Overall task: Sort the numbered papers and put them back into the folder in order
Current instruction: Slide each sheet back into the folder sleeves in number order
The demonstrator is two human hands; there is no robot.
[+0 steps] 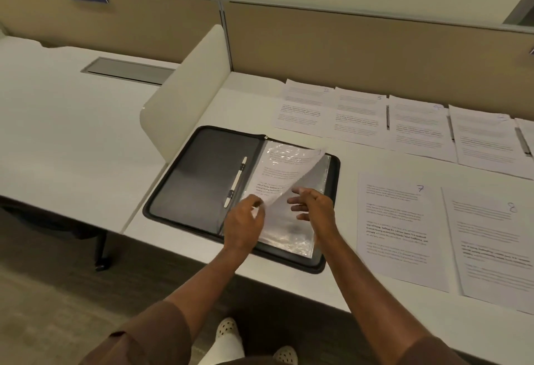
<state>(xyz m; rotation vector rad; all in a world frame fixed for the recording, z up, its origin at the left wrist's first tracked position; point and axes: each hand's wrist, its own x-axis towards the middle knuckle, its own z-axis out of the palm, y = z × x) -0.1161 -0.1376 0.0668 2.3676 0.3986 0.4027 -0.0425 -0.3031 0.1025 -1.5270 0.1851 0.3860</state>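
From the head view, the open folder (202, 179) lies on the worktop (72, 121), numbered papers (396, 228) spread right and beyond it. The left hand (244, 224) pinches a clear sleeve's (291, 188) near edge, lifting it off the stack; the right hand (313, 205) hovers beside, fingers (297, 200) loosely spread, grasping nothing. Best keep the sleeve mouth held wide and feed the sheet squarely, lest a corner snag.
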